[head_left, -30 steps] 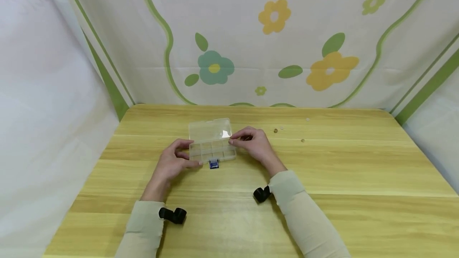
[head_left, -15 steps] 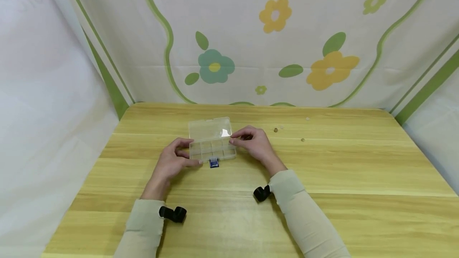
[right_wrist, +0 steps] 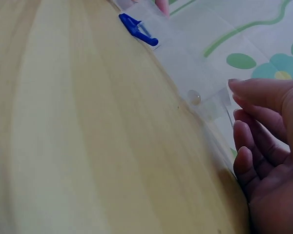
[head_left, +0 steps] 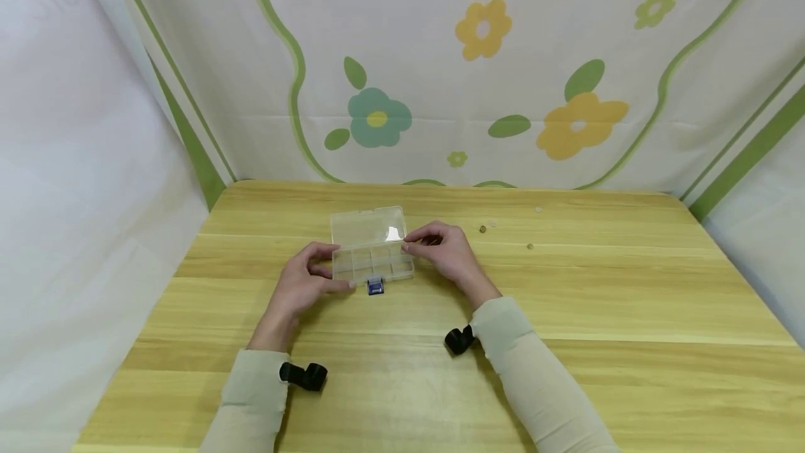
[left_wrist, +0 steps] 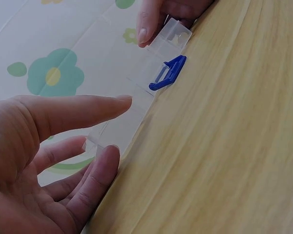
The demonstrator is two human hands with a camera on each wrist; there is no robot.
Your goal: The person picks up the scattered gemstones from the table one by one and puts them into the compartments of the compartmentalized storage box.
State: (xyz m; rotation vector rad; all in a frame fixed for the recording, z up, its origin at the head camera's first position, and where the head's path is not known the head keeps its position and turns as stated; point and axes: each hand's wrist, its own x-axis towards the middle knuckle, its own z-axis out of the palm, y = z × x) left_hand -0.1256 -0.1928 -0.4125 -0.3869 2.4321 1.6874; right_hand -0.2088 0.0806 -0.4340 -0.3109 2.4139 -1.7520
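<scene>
A clear plastic compartment box stands on the table with its lid raised at the back. Its blue latch hangs at the front. My left hand grips the left end, thumb at the front corner and fingers toward the back. At the back right corner, my right hand pinches the box's edge between thumb and forefinger, other fingers curled behind. In the right wrist view a small round, clear-looking piece shows in the right end of the box. Whether the right fingertips hide anything small, I cannot tell.
Right of the box lie several tiny pieces: a dark brownish one, a brownish one, a clear one and another pale one. A flower-printed cloth hangs behind the wooden table.
</scene>
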